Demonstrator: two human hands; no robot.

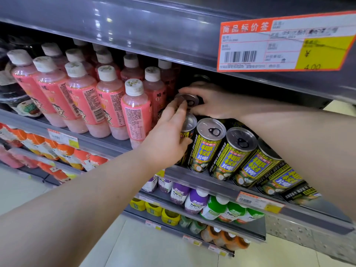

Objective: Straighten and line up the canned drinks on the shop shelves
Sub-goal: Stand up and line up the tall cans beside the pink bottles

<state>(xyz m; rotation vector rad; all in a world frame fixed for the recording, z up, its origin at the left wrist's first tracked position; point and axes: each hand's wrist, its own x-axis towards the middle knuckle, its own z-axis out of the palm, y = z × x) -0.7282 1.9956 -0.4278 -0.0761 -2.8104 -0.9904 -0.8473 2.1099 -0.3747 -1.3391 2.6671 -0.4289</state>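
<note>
A row of black, yellow and blue coconut drink cans (232, 153) stands along the front of the middle shelf (202, 180), silver tops with pull tabs facing up. My left hand (167, 139) wraps the leftmost front can (189, 126), thumb on its label and fingers over its top. My right hand (210, 102) reaches deeper into the shelf and grips a second-row can (189, 100) by its side. More cans behind are hidden in shadow and by my right forearm.
Pink bottles with white caps (107, 99) stand close to the left of the cans. The upper shelf edge carries an orange price tag (285, 43) right above my right hand. Lower shelves hold purple, green and orange bottles (194, 199).
</note>
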